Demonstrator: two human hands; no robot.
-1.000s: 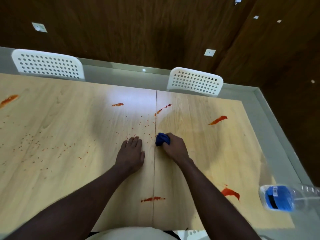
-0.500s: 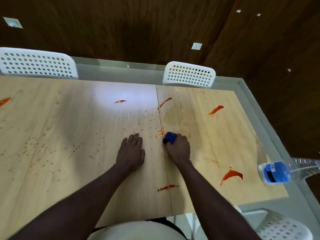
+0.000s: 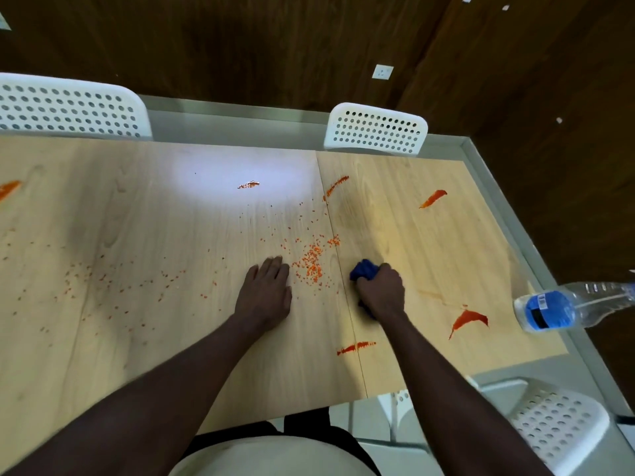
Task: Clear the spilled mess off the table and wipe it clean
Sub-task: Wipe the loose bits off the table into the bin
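The light wooden table is strewn with small orange grains, thickest in a patch between my hands. Red sauce smears lie at the near right, near the front seam, at the far right, by the seam farther back, in the glare and at the far left edge. My right hand is shut on a bunched blue cloth, pressed to the table just right of the seam. My left hand rests flat, fingers together, left of the grain patch.
A clear plastic water bottle with a blue label lies on its side at the table's right edge. White perforated chairs stand at the far left, far middle and near right. A grey floor strip borders the table.
My right hand has drawn the blue cloth rightward off the seam, leaving the grains gathered in a denser patch between my hands. My left hand stays flat in place. The view has shifted.
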